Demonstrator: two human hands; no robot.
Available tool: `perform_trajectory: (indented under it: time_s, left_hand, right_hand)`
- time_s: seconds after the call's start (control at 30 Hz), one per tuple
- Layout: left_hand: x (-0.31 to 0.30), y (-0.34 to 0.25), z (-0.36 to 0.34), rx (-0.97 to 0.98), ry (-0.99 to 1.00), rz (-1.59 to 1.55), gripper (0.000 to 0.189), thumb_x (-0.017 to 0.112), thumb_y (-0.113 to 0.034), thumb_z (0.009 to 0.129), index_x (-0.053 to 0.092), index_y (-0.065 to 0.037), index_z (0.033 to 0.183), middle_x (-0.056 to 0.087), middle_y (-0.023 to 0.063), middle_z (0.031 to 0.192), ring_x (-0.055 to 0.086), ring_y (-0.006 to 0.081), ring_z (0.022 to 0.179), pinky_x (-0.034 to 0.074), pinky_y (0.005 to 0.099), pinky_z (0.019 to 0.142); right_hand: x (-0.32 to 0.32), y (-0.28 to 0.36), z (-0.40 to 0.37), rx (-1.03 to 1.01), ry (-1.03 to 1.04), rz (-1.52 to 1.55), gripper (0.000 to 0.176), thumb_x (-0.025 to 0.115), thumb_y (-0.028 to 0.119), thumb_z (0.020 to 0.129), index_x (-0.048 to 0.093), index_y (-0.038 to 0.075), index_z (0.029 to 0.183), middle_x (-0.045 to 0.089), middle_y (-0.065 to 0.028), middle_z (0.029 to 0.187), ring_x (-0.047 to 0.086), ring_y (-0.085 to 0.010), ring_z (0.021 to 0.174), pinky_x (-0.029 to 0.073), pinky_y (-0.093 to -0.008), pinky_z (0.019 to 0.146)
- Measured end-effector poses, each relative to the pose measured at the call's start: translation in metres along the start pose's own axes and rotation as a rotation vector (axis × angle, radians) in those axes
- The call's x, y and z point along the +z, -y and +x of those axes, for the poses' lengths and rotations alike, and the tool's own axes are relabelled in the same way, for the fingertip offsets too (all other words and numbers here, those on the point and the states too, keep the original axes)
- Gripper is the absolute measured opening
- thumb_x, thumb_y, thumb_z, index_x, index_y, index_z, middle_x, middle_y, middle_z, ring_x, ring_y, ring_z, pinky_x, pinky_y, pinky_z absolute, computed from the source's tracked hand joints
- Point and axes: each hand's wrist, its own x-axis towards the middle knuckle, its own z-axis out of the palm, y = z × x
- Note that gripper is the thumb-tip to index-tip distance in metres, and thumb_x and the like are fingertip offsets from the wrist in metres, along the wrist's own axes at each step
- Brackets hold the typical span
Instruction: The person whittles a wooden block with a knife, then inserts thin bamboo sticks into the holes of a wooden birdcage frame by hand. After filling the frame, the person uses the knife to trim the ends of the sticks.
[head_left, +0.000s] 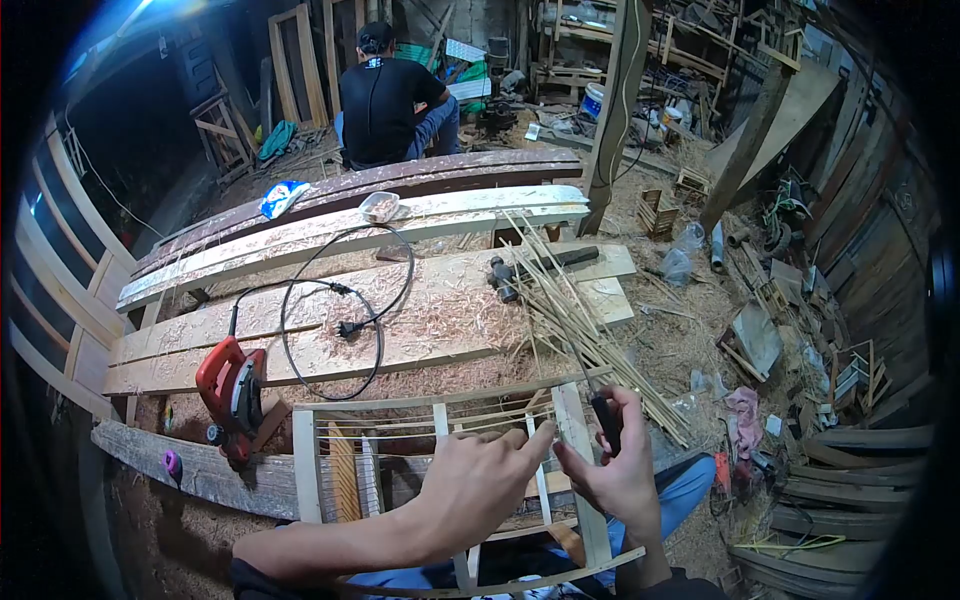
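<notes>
A wooden frame (307,465) with slats and thin strips strung across it lies over the person's lap. My right hand (615,465) is wrapped round the black handle of a thin-shafted tool (605,420), whose shaft points up and away. Beside it, my left hand (485,480) reaches over the frame, its index finger extended to the right-hand rail (578,430). Its other fingers are curled down, and whatever may be under them is hidden. Several thin strips (590,340) lie in a loose pile just beyond the frame.
A red power planer (228,390) stands at the left, its black cable (284,330) looped over shavings-covered planks (440,275). A hammer (503,280) lies near the strips. Another person (385,105) sits beyond the planks. A wooden post (613,120) rises behind.
</notes>
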Motion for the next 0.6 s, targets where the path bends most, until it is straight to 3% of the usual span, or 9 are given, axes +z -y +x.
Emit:
perform_trajectory:
  time_s: [0.13, 0.6]
  left_hand:
    - [-0.004, -0.0029, 0.001, -0.022, 0.005, 0.03, 0.05, 0.065, -0.007, 0.089, 0.061, -0.002, 0.139, 0.077, 0.0176, 0.092, 0.076, 0.0289, 0.067, 0.055, 0.0415, 0.054]
    - [-0.002, -0.0032, -0.0009, -0.014, 0.018, 0.013, 0.046, 0.064, -0.008, 0.091, 0.061, -0.003, 0.136, 0.077, 0.0161, 0.088, 0.076, 0.0297, 0.066, 0.054, 0.0425, 0.053]
  right_hand:
    - [-0.0003, 0.0032, 0.0009, -0.024, 0.008, -0.001, 0.068, 0.09, 0.013, 0.082, 0.048, 0.001, 0.135, 0.07, -0.0172, 0.116, 0.072, -0.0239, 0.108, 0.055, -0.0368, 0.097]
    - [-0.0018, -0.0053, -0.0008, -0.036, 0.024, 0.023, 0.068, 0.09, 0.013, 0.082, 0.048, 0.001, 0.134, 0.07, -0.0183, 0.116, 0.071, -0.0236, 0.109, 0.055, -0.0372, 0.097]
